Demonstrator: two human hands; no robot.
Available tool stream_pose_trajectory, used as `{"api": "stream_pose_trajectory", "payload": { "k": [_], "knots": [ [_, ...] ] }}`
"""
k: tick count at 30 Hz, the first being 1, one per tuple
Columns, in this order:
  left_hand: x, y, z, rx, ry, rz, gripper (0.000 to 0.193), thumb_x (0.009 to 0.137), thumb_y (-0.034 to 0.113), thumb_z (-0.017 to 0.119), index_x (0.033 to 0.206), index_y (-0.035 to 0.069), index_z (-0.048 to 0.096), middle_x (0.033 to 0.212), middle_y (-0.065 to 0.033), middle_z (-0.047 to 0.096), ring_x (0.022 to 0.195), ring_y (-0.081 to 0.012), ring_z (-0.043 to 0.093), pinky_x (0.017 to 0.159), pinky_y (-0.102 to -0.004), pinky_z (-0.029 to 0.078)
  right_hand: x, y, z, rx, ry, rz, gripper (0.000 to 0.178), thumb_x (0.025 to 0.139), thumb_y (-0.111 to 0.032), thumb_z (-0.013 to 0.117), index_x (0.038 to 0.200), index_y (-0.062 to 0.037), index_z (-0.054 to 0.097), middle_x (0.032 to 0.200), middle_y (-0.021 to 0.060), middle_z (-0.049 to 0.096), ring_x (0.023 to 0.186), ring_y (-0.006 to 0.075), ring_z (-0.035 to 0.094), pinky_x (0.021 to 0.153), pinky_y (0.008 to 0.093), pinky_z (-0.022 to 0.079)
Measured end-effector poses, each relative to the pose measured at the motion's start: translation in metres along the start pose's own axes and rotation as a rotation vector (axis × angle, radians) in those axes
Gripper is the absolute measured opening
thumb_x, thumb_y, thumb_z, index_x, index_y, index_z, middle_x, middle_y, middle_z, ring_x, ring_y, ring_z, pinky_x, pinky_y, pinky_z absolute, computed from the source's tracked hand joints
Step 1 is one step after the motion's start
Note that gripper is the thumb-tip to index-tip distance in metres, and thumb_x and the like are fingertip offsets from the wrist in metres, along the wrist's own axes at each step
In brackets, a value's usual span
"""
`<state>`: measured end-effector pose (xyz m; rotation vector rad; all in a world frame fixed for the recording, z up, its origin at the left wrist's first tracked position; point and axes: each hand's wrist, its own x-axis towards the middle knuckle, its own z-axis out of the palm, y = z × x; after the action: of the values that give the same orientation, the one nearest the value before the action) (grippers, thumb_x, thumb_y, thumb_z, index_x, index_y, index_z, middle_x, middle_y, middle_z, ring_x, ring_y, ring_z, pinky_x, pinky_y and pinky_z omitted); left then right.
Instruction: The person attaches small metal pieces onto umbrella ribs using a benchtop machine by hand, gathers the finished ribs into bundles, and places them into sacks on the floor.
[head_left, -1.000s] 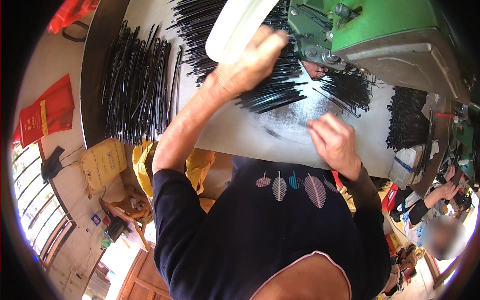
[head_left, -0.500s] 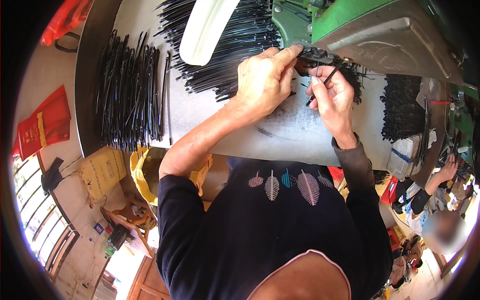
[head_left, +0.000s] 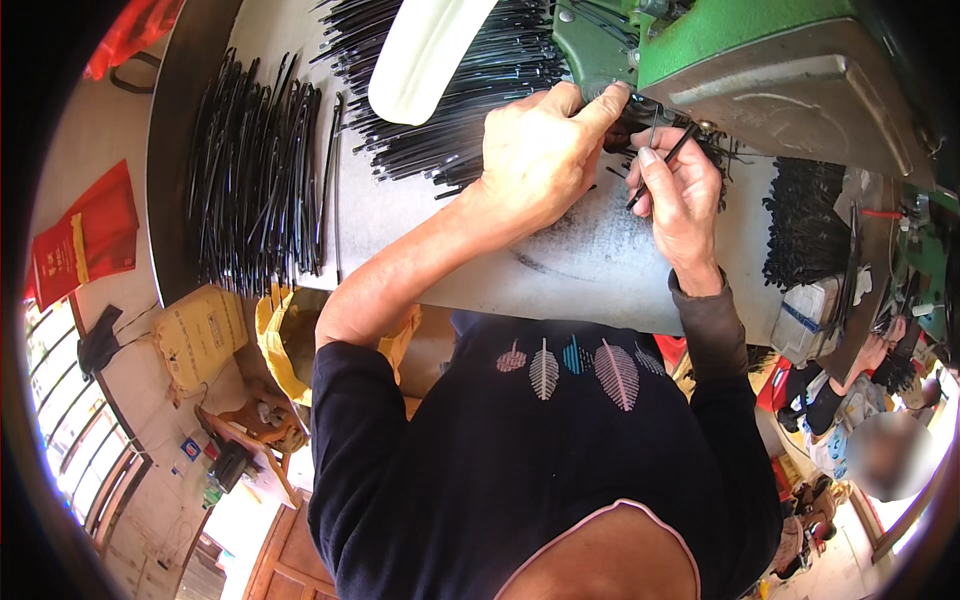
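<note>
My left hand reaches to the foot of a green machine. Its forefinger points to the dark metal part there, and the other fingers are curled under. What they hold, if anything, is hidden. Just to the right, my right hand pinches a thin black rod that slants between thumb and fingers. Many similar black rods lie in a wide pile left of the machine. A second bundle of rods lies farther left on the metal table.
A white curved plastic piece lies over the big pile. Stacked black pieces and a pale box sit at the table's right side. A yellow bag hangs below the front edge. Another person's arm shows at far right.
My view has shifted slightly. Both hands stay by the machine with nearly the same grip, the right one still pinching the rod. The other person's arm at far right has moved lower.
</note>
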<state>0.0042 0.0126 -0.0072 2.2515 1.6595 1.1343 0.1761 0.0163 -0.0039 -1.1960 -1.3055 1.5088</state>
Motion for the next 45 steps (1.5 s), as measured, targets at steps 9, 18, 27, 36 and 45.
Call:
{"api": "stream_pose_trajectory", "payload": {
  "k": [9, 18, 27, 36, 45],
  "knots": [
    [0.001, 0.0, 0.002, -0.023, 0.033, 0.007, 0.028, 0.075, 0.006, 0.067, 0.103, 0.012, 0.067, 0.063, -0.0045, 0.052, 0.05, -0.0215, 0.056, 0.043, -0.0331, 0.044, 0.0, 0.009, -0.001, -0.034, 0.001, -0.017, 0.012, 0.091, -0.005, 0.055, 0.1, 0.0009, 0.058, 0.072, 0.0027, 0.059, 0.059, 0.0041, 0.053, 0.046, 0.0174, 0.045],
    [0.002, -0.002, 0.004, 0.009, 0.036, 0.041, 0.026, 0.075, 0.006, 0.067, 0.101, 0.011, 0.067, 0.064, -0.0044, 0.052, 0.05, -0.0206, 0.056, 0.043, -0.032, 0.044, 0.0, 0.018, -0.001, 0.042, 0.011, -0.043, 0.013, 0.092, -0.007, 0.053, 0.102, 0.0003, 0.058, 0.075, 0.0027, 0.058, 0.062, 0.0044, 0.054, 0.047, 0.0171, 0.046],
    [0.003, -0.006, 0.001, 0.113, 0.002, 0.123, 0.037, 0.069, 0.008, 0.066, 0.106, 0.011, 0.066, 0.066, -0.0037, 0.051, 0.056, -0.0188, 0.059, 0.045, -0.0311, 0.047, 0.003, 0.021, -0.001, 0.126, -0.017, -0.051, 0.012, 0.093, -0.006, 0.053, 0.102, -0.0001, 0.058, 0.078, 0.0032, 0.06, 0.062, 0.0043, 0.054, 0.047, 0.0169, 0.045],
    [0.007, -0.004, -0.009, 0.183, -0.109, 0.17, 0.037, 0.072, 0.012, 0.063, 0.109, 0.011, 0.064, 0.07, -0.0044, 0.054, 0.06, -0.0207, 0.062, 0.048, -0.0322, 0.051, 0.003, 0.02, -0.003, 0.12, -0.003, -0.03, 0.011, 0.092, -0.006, 0.053, 0.101, -0.0008, 0.058, 0.085, 0.0049, 0.063, 0.063, 0.0043, 0.054, 0.047, 0.0167, 0.044],
    [0.008, -0.006, -0.009, 0.143, -0.106, 0.157, 0.037, 0.07, 0.01, 0.064, 0.107, 0.012, 0.065, 0.071, -0.0054, 0.056, 0.061, -0.0214, 0.063, 0.049, -0.0323, 0.051, 0.002, 0.022, -0.003, 0.115, 0.034, -0.045, 0.014, 0.092, -0.007, 0.053, 0.101, 0.0, 0.06, 0.074, 0.0021, 0.06, 0.058, 0.0029, 0.049, 0.047, 0.016, 0.038]
  ]
}}
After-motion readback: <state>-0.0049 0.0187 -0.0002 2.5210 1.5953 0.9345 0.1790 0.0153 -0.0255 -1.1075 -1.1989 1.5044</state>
